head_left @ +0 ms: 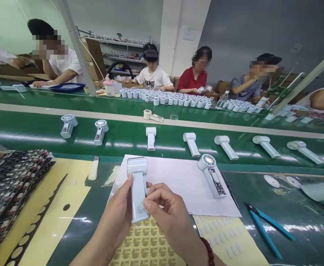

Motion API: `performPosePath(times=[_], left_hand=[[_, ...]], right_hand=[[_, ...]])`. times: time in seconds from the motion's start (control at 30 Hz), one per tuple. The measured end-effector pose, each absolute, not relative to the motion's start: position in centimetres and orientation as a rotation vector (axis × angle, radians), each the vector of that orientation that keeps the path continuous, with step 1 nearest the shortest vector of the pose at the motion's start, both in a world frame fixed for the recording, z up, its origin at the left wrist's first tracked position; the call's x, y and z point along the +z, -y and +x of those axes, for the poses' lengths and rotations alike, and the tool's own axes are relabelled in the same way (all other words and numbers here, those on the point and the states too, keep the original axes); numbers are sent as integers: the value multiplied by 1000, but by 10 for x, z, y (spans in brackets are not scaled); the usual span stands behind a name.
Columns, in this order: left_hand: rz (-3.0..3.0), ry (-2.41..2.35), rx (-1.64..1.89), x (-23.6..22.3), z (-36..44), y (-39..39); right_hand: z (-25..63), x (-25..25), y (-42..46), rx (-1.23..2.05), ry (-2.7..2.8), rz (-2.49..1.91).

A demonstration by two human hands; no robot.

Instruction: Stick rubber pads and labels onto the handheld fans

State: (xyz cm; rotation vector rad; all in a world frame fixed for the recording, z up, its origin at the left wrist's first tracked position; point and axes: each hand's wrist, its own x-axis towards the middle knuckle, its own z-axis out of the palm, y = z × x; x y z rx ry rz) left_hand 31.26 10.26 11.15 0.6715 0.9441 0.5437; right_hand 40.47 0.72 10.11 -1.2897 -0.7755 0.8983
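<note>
My left hand (117, 216) grips the handle of a small white handheld fan (137, 184), held upright over a white paper sheet (178, 181). My right hand (169, 212) is curled against the lower handle, fingertips pinched on its side. A second fan (213, 175) lies face up on the paper to the right, its front grille and circuit board showing. Below my hands lies a yellow sticker sheet (148, 244).
A green conveyor belt (26, 131) carries several white fans (151, 138). Stacked dark label strips (9, 181) sit at left, blue tweezers (267, 225) at right. Several people sit across the belt behind rows of small white parts (164, 98).
</note>
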Motion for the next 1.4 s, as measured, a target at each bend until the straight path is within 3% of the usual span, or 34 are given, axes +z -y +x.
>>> performPosePath(times=[0.47, 0.6, 0.7, 0.9, 1.1, 1.27, 1.4], left_hand=[[1065, -440, 314, 117, 307, -143], [1109, -475, 311, 113, 306, -153], [1122, -523, 322, 116, 311, -165], [1152, -772, 505, 116, 339, -216], [1299, -918, 532, 92, 378, -275], [1543, -1069, 583, 74, 407, -306], [1779, -1217, 792, 76, 410, -317]], right_hand=[[423, 113, -34, 705, 994, -1471], [430, 109, -43, 909, 672, -1343], [439, 108, -48, 886, 523, -1317], [441, 99, -51, 829, 723, -1340], [416, 87, -52, 851, 1104, -1789], [387, 55, -68, 365, 1811, -2019], [367, 27, -73, -178, 1887, -1954]])
